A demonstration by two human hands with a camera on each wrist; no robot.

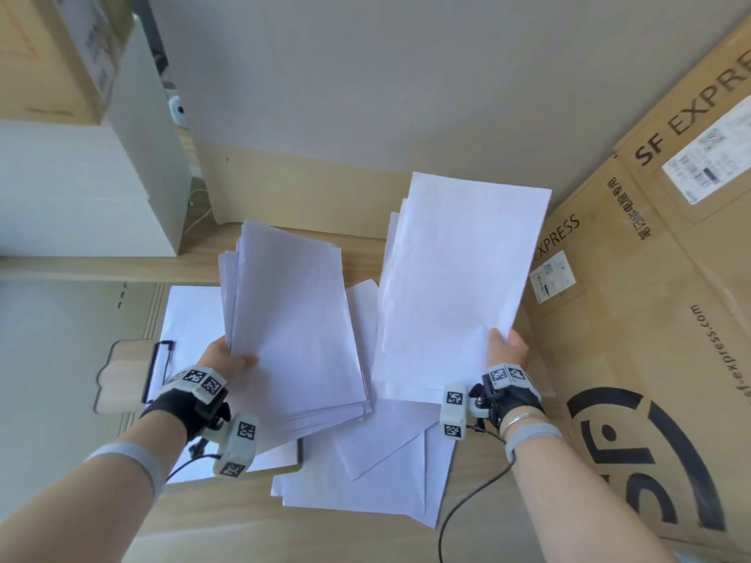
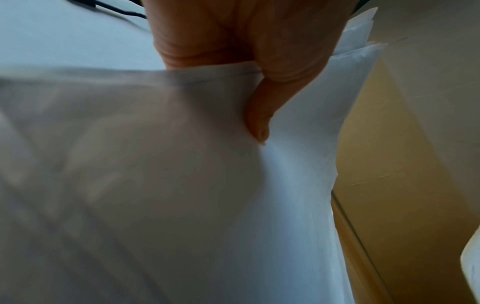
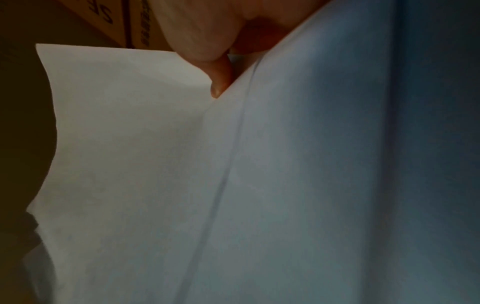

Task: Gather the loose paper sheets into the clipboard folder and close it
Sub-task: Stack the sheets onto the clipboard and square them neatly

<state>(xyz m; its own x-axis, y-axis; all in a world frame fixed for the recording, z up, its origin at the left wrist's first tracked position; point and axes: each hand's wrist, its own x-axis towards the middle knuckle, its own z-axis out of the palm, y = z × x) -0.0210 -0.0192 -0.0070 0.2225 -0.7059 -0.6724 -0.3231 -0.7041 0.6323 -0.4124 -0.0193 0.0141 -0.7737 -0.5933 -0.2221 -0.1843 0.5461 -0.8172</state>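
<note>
Each hand's grip (image 1: pixel 227 355) pinches a paper stack (image 1: pixel 292 319) by its near edge.

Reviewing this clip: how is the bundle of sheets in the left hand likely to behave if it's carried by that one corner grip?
Probably floppy: the left bundle is thin paper, pinched only at its near edge by the left hand. Its sheets already fan out unevenly, so some could slide loose. It looks light; the right hand pinches the right bundle likewise.

Your wooden surface (image 1: pixel 227 518) carries the clipboard folder (image 1: pixel 118 375), scattered loose sheets (image 1: pixel 365 489) and cardboard boxes (image 1: pixel 634 319).
</note>
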